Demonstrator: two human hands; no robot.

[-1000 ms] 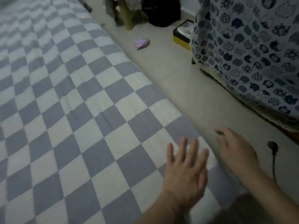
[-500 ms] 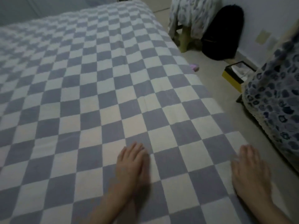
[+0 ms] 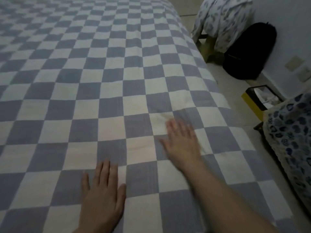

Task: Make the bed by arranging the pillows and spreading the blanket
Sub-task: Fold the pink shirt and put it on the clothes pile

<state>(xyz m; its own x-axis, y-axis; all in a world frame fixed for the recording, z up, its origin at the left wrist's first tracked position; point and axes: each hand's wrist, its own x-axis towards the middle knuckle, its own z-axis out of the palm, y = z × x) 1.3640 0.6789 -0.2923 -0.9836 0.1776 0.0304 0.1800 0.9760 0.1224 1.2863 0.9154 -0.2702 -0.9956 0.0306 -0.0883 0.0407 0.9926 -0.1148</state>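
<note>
A grey-blue and white checkered blanket lies spread flat over the bed and fills most of the view. My left hand rests palm down on it near the bottom, fingers apart, holding nothing. My right hand is farther up and to the right, flat on the blanket and blurred by motion, fingers spread, just below a small wrinkle near the right edge of the bed. No pillow is in view.
Right of the bed runs a strip of pale floor. A black bag leans on the wall beside a cloth-draped stool. A yellow box sits on the floor. A cat-patterned cloth hangs at the right edge.
The view swung from the floor side onto the bed. My right hand moved from the bed's right edge inward and up across the blanket; my left hand stays flat near the bottom.
</note>
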